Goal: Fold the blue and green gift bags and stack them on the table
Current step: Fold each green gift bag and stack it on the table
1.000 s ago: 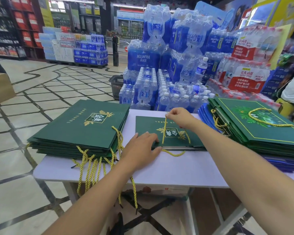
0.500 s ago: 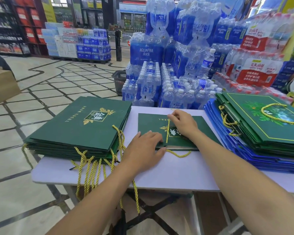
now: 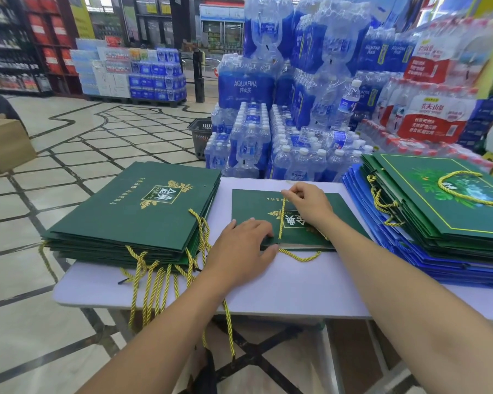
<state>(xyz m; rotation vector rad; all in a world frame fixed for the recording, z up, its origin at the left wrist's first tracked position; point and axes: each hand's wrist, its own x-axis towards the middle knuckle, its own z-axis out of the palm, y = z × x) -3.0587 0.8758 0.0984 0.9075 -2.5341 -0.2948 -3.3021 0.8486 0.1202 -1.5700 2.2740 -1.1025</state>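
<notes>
The left hand (image 3: 239,245) lies flat with its fingers straight and together, pressing the near edge of the folded green bag (image 3: 251,206) at mid-frame. Its forearm passes just beside the stack of green bags (image 3: 131,211) at the left, whose gold handle cords (image 3: 154,280) spill over the table (image 3: 296,291) edge. That looks like the first hazard: a sideways sweep of the arm could catch those loose cords and drag the top bags askew.

On the folded bag, a gold cord (image 3: 281,220) runs from the near edge up to the far edge, where the right hand (image 3: 310,204) pinches it between curled fingers. A second loop pokes out from under the near edge. If the pinch slips, or the left hand lifts too soon, the stiff paper may well spring open and the cord flop back out — the crease does not look fully set.

At the right of the frame, more green bags (image 3: 439,206) sit on blue bags (image 3: 453,268), just beside the right forearm. An elbow swing could nudge that pile — its edges already look uneven.
</notes>
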